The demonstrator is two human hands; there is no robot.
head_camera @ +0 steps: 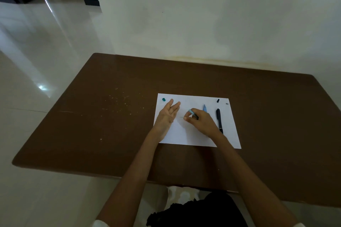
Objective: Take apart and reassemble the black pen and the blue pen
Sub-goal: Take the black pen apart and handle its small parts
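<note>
One sheet of white paper (195,134) lies on the brown table (92,116), and everything to do with the pens sits on it. I count two long pieces lying free: a black pen body (219,120) near the right edge of the sheet, pointing away from the person, and just left of it a blue pen piece (205,108), partly hidden behind the right hand. Three small loose bits lie along the far edge: a teal cap-like piece (163,99) at the far left corner, a small black piece (218,100) beyond the black pen body, and a tiny grey bit (227,103) near the far right corner; what they are exactly, I cannot tell.

There are two hands. The left hand (167,118) lies flat, fingers straight and close together, resting on the left part of the sheet and holding nothing. The right hand (200,121) is curled, its fingertips (186,118) pinching a thin light-blue part (191,112) whose end sticks up past the knuckles. A fine thin line (181,116) lies on the paper just beside those fingertips, between the two hands, too faint to identify.
</note>
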